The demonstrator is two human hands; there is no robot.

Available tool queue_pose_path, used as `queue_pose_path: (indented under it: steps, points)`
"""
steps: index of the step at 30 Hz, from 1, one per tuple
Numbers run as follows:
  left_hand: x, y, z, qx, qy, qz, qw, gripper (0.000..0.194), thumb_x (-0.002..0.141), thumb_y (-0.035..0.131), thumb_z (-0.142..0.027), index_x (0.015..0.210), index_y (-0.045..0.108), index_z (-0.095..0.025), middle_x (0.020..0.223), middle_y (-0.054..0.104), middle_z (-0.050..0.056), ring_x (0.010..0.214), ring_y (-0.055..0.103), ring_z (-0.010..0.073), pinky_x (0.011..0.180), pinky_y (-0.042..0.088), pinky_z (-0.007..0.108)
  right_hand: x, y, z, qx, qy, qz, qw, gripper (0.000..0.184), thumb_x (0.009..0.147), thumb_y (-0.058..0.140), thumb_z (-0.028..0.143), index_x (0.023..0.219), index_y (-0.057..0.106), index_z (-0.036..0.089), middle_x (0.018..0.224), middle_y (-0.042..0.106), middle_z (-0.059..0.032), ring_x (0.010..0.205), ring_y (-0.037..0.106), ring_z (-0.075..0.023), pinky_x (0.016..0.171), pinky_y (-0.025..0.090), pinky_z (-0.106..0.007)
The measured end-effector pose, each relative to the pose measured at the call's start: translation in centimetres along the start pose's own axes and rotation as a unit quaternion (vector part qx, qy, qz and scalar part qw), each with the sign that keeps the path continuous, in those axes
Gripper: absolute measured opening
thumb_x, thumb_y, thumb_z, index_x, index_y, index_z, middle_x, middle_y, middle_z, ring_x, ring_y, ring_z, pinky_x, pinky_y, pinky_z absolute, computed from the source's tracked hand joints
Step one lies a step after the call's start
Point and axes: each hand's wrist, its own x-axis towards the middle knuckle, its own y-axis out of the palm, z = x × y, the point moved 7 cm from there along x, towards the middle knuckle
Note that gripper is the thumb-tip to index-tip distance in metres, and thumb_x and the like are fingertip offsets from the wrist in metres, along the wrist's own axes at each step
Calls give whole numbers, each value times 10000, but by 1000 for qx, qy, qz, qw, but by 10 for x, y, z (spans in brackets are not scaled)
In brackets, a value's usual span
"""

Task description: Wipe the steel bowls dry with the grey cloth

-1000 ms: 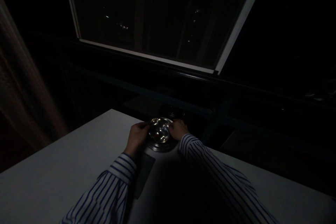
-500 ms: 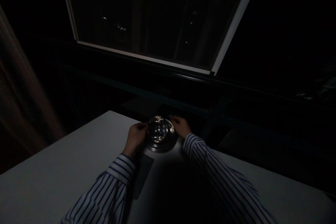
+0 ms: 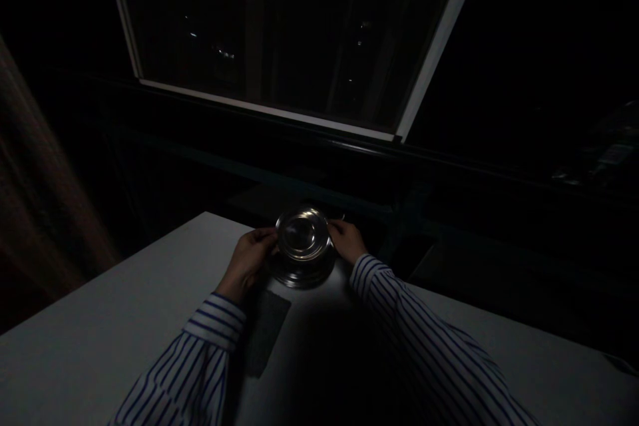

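Observation:
A shiny round metal bowl [image 3: 303, 234] is at the far edge of the white table, its wide rim facing me. My left hand [image 3: 248, 257] pinches the rim at the left, thumb and fingers together. On the opposite side my right hand [image 3: 346, 240] grips the rim, its fingertips partly hidden behind it. Under the raised bowl a second round metal dish [image 3: 302, 277] lies on the table, mostly covered from view. Dim light leaves it unclear whether the two touch. A dark grey flat piece, perhaps cloth [image 3: 269, 333], lies nearer me beside my left wrist.
The white table [image 3: 124, 306] ends just beyond the bowl. Behind it are a dark ledge and a white-framed window [image 3: 269, 108]. A curtain [image 3: 40, 193] hangs at the left. Deep shadow covers the table's middle front.
The raised round piece has turned and now shows a wider, open rim above the lower dish. My left hand has shifted slightly left; my right hand keeps nearly the same place.

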Motion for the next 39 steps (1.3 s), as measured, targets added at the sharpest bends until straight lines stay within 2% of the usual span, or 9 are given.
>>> queue_pose_path:
  steps: [7,12,16,19,26,36,39]
  points:
    - [-2,3,-6,-27,-1,13,1000,134,653,602,-147,780,639,-128,744,680,45,664,619,128,634,494,229,-12,-25,4,82,-2,-3,997,296,807,450,279,984,625,119,918,660,-56,821,603,-142,751,450,-244]
    - [-8,8,-12,-11,19,27,999,183,584,655,-185,757,656,-126,679,673,28,632,609,138,638,483,251,-32,-46,9,132,2,-7,991,268,780,489,257,959,631,114,887,654,-48,763,592,-125,679,458,-222]
    - [-20,17,-21,22,43,37,998,238,565,660,-227,781,662,-128,739,686,42,683,614,160,654,480,265,-50,-59,7,180,31,-3,983,252,773,494,256,924,632,109,721,631,-21,589,559,-96,535,451,-201]
    - [-34,26,-24,49,48,48,996,265,568,661,-267,792,663,-125,737,686,43,680,610,164,639,475,262,-67,-72,5,207,58,-9,977,213,764,506,239,871,633,105,637,596,0,519,525,-76,500,444,-192]
    - [-71,55,-13,58,3,124,991,254,601,648,-291,776,658,-106,653,665,28,615,593,145,632,465,263,-101,-94,-11,240,108,2,965,143,764,514,179,816,624,104,604,577,8,492,524,-70,445,441,-176]
    - [-106,75,5,95,-7,154,983,253,634,620,-301,828,674,-147,800,674,43,714,580,157,661,450,277,-141,-104,-42,268,138,-2,953,115,761,521,173,813,602,110,600,574,16,461,513,-61,408,421,-163]
    - [-115,81,13,92,-24,165,982,260,638,613,-295,849,672,-155,754,658,27,684,563,145,639,445,269,-153,-105,-50,275,148,-7,950,115,759,513,170,810,596,110,587,573,19,436,508,-61,393,408,-166]
